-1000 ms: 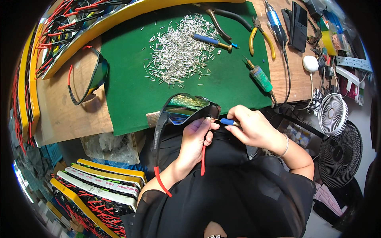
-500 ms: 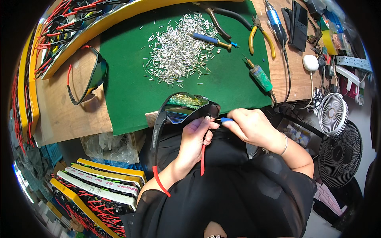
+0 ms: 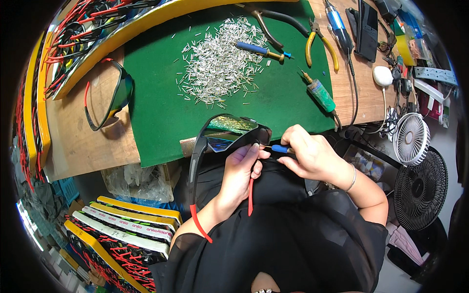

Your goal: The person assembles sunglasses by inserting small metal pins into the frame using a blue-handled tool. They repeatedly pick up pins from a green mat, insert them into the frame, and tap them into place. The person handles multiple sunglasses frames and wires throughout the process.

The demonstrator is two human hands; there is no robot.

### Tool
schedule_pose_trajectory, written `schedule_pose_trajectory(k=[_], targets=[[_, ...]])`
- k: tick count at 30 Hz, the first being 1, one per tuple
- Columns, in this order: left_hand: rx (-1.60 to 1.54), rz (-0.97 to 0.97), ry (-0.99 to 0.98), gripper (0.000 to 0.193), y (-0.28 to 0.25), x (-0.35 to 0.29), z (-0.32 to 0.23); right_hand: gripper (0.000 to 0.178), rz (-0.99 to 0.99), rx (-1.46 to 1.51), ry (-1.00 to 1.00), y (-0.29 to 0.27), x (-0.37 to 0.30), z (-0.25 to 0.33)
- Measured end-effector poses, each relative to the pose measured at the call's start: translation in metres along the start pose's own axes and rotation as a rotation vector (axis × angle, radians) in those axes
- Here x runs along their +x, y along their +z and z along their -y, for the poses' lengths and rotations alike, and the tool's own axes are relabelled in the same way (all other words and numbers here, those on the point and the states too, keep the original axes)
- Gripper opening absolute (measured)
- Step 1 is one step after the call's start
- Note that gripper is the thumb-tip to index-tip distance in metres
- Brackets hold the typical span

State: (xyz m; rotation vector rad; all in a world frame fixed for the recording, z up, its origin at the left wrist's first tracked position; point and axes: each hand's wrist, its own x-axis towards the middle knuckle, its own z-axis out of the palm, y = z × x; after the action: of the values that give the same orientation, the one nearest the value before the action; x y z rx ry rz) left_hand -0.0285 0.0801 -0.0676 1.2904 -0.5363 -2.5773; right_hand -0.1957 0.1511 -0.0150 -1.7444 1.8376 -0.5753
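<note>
My left hand (image 3: 239,173) is closed round a pair of wraparound sunglasses (image 3: 198,156) near a hinge. They have a black frame, red temple tips and a shiny mirrored lens. The lens stands over the green mat's near edge, one temple running down past my left forearm. In my right hand (image 3: 317,156), between thumb and fingers, is a small screwdriver (image 3: 280,148) with a blue grip. Its thin shaft points left to the frame at my left fingertips; the tip is hidden there.
Small silver pins (image 3: 215,73) lie heaped on the green mat (image 3: 156,122), a blue-handled tool (image 3: 254,48) on top. Yellow-handled cutters (image 3: 309,51) and a green-handled tool (image 3: 321,96) lie right. Another pair of sunglasses (image 3: 117,100) rests left. Fans (image 3: 411,139) stand at the right.
My right fingers have lifted and shifted right along the screwdriver, so more of its blue grip shows. My left hand and the sunglasses stay nearly in place.
</note>
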Motion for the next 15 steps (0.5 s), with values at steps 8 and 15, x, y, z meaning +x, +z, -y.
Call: schedule_pose_trajectory(k=[8,15], targets=[[0.000,0.012,0.005,0.019,-0.001,0.000,0.000,0.026,0.117,-0.046,0.003,-0.003,0.002,0.000],[-0.018,0.003,-0.003,0.021,0.000,-0.001,-0.002,0.025,0.075,-0.167,-0.042,0.005,-0.003,-0.007]])
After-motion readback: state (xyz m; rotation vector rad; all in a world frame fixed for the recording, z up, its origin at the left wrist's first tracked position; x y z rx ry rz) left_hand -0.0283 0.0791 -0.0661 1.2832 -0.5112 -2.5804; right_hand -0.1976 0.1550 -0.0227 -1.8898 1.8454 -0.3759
